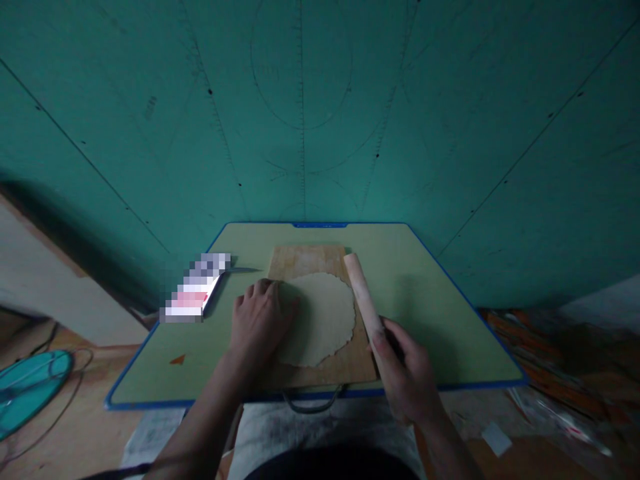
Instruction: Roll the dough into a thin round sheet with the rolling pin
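Observation:
A flat, pale sheet of rolled dough (320, 323) with a ragged edge lies on a wooden cutting board (305, 260). My left hand (260, 317) rests over the board's left side, its fingers slightly bent and its thumb apart, reaching over the dough's left edge. What lies beneath that palm is hidden. A wooden rolling pin (363, 290) is gripped near its lower end by my right hand (403, 357). The pin slants up and left along the board's right side, beside the dough.
The board rests on a small pale green table (465, 347) with a blue rim. On its left side are a blurred-out screen (197, 290), a thin knife-like blade (243, 270) and a small orange triangle (177, 360). A green marked wall (320, 133) stands behind.

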### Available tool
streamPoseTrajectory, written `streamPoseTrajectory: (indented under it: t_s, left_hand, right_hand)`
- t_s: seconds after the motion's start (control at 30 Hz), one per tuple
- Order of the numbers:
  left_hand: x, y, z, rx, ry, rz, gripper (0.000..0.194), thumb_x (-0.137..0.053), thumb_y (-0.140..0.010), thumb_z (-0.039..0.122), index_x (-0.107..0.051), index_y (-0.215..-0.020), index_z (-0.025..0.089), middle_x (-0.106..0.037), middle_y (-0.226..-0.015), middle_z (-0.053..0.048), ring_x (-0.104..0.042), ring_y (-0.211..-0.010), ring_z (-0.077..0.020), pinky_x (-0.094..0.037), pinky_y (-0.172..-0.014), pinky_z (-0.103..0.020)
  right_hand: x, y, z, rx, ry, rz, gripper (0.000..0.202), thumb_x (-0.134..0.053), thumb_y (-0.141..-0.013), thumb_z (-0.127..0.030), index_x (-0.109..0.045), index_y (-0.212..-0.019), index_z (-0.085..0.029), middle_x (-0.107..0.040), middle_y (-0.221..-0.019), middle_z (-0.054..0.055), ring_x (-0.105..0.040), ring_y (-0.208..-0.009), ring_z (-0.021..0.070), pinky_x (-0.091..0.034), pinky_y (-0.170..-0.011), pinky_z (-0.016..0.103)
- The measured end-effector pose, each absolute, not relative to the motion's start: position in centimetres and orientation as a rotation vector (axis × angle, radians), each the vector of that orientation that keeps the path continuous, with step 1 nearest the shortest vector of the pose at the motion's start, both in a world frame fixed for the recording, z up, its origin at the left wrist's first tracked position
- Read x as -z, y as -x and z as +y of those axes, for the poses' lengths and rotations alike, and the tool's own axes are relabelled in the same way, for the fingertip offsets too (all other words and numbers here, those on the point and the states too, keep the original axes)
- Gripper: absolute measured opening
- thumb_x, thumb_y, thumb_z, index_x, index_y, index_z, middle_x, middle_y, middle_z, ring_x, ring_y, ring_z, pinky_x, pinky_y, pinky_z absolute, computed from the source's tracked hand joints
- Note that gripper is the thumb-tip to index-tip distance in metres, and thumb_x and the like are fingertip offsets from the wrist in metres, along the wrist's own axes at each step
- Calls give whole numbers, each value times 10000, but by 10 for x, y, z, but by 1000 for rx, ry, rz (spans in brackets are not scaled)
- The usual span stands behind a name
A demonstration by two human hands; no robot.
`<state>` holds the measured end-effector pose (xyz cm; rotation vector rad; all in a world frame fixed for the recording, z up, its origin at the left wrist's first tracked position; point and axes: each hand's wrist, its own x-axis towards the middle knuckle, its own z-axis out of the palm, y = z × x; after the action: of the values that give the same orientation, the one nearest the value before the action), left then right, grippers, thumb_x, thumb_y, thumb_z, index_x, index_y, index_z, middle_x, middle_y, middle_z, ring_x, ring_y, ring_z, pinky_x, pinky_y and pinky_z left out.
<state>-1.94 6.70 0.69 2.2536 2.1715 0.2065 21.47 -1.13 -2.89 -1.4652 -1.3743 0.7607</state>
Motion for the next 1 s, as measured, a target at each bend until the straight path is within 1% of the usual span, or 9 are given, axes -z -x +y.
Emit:
streamPoseTrajectory:
  t_s: [0.1,0.27,0.43,0.57,0.7,0.77,0.83,0.9,1.0]
  left_hand:
    - [-7,20,68,-190,-2283,2190,484,-430,-976,454,-658,-1219,103,-642,-1250,-198,-600,-1153,-364,-476,-948,-474]
    - [-11,17,71,-174,-2323,2207,419,-498,-942,456,-695,-1139,143,-669,-1176,-196,-608,-1114,-356,-486,-918,-448]
    - [-15,14,79,-66,-2247,2244,498,-505,-946,529,-668,-1155,108,-676,-1158,-199,-630,-1126,-366,-495,-920,-425]
    - [-23,16,87,8,-2131,2194,539,-506,-940,559,-633,-1184,95,-700,-1142,-213,-686,-1072,-352,-517,-832,-377]
    - [-29,22,97,55,-2019,2144,591,-564,-882,612,-635,-1170,101,-739,-1077,-223,-718,-1031,-354,-505,-772,-348]
    - [-29,25,101,49,-1996,2113,596,-578,-844,648,-666,-1102,117,-751,-1035,-227,-723,-1003,-371,-493,-733,-348]
    - [-28,27,103,31,-1990,2072,560,-577,-818,662,-695,-991,142,-759,-972,-215,-728,-944,-373,-471,-680,-340]
    - [-27,28,103,13,-1995,2044,499,-576,-813,637,-697,-925,166,-761,-929,-181,-727,-883,-342,-441,-631,-316]
    - [-27,27,101,-136,-1980,1991,363,-564,-823,503,-673,-945,180,-747,-896,-109,-702,-817,-262,-404,-586,-274]
  right_hand:
    - [29,-214,-11,-763,1444,-1384,454,-528,-931,-584,-725,-989,-180,-675,-701,25,-602,-622,168,-470,-552,248]
    - [30,-214,-11,-754,1438,-1374,455,-525,-937,-581,-731,-1001,-181,-675,-707,27,-592,-621,168,-463,-545,251]
    - [30,-213,-11,-758,1436,-1388,449,-516,-941,-581,-722,-989,-184,-649,-677,13,-561,-591,155,-439,-522,246]
    - [30,-214,-12,-761,1423,-1399,449,-510,-944,-583,-714,-977,-185,-650,-692,17,-572,-613,159,-448,-542,248]
    - [34,-215,-12,-768,1433,-1406,446,-512,-950,-578,-709,-1019,-184,-639,-693,10,-558,-613,157,-440,-547,252]
    - [36,-215,-12,-769,1436,-1404,443,-512,-953,-575,-708,-1020,-183,-636,-694,9,-552,-612,156,-432,-544,253]
    - [37,-215,-12,-769,1435,-1398,441,-513,-954,-576,-706,-1013,-184,-634,-695,7,-551,-610,155,-429,-541,251]
    - [38,-215,-12,-767,1424,-1401,436,-514,-954,-577,-704,-1006,-187,-623,-683,0,-546,-601,151,-426,-537,246]
    - [38,-215,-12,-770,1413,-1411,427,-513,-960,-569,-703,-1008,-189,-615,-680,-5,-546,-597,147,-427,-536,241]
